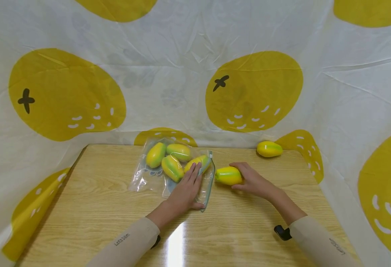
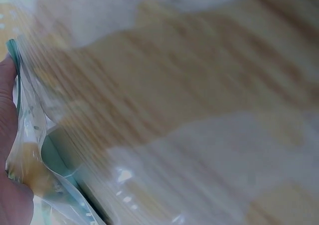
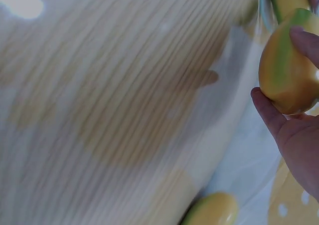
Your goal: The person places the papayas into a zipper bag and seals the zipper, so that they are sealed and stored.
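A clear zip bag [image 1: 152,183] with a green-edged mouth lies on the table, holding several yellow-green papayas [image 1: 172,167]. My left hand [image 1: 183,191] rests on the bag, its straight fingers over the papaya nearest the mouth and its thumb by the zip's lower corner. In the left wrist view the bag's green zip edge [image 2: 65,157] gapes beside the hand. Just right of the mouth, my right hand [image 1: 250,180] grips another papaya [image 1: 228,175] by its outer end. The right wrist view has thumb and fingers around that papaya [image 3: 286,68].
One more papaya [image 1: 269,149] lies at the table's far right edge. The wooden table [image 1: 249,226] meets a white curtain [image 1: 168,89] printed with large yellow fruit at its back and sides. Light glares off the table's front middle.
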A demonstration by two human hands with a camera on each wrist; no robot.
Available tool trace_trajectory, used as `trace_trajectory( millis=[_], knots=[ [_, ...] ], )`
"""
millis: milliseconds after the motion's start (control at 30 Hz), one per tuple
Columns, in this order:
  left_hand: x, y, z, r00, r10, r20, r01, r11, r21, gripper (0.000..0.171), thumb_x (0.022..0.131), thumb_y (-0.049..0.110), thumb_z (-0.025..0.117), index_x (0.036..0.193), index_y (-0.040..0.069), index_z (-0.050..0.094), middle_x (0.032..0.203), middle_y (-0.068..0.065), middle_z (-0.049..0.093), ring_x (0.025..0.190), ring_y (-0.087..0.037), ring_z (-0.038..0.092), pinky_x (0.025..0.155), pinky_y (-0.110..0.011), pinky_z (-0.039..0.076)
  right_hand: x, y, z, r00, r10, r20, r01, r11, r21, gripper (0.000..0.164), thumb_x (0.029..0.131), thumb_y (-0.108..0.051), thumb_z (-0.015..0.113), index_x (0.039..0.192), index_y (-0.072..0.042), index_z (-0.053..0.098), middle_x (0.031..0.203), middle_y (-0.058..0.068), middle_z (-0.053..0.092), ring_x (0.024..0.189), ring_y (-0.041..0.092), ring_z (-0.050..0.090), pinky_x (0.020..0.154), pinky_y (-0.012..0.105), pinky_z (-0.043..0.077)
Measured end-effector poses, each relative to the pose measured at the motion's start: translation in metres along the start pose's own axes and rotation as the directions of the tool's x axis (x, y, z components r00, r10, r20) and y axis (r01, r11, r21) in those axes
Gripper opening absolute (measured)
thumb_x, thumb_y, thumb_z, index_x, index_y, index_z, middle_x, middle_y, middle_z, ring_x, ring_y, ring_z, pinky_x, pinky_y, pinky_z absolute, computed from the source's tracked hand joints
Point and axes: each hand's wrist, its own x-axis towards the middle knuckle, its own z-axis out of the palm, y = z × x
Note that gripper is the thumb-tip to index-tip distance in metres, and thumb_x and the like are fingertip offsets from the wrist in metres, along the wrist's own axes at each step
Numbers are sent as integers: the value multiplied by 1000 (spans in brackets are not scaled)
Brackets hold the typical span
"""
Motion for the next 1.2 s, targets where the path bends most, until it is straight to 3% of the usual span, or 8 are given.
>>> trace_trajectory(
  millis=[333,633,800,967,1200],
  knots=[
    [0,0,0,1000,-7,28,7,1000,-7,126,73,79,73,156,-8,33,170,-30,2,159,-43,10,131,-43,14,21,-22,17,997,-51,56,50,999,3,76,87,-20,85,150,-6,46,139,23,52,125,36,55,107,59,47],
    [-1,0,1,999,-25,36,25,999,-25,127,73,78,74,157,-8,33,171,-28,-1,160,-42,6,131,-43,15,26,-31,32,989,-110,102,107,994,29,78,86,-18,85,152,-6,45,140,19,52,124,31,55,107,56,48],
    [0,1,1,999,-27,22,28,1000,-8,128,71,77,76,157,-7,33,171,-28,0,160,-43,8,130,-43,16,24,-32,32,981,-138,135,134,990,42,80,87,-8,79,157,-6,40,144,18,50,129,32,52,110,56,46],
    [-1,2,0,1000,-21,0,21,1000,15,127,71,78,76,156,-7,34,171,-29,2,159,-44,10,130,-44,18,24,-31,31,980,-124,154,110,989,96,72,92,-5,73,154,1,37,151,21,49,136,36,52,113,56,44],
    [-2,3,0,1000,-18,7,17,998,59,131,71,78,76,159,-7,28,171,-29,3,159,-45,12,129,-44,20,27,-34,31,977,-107,186,77,984,162,64,95,-13,75,149,0,44,150,18,54,132,34,59,106,46,53]
  ],
)
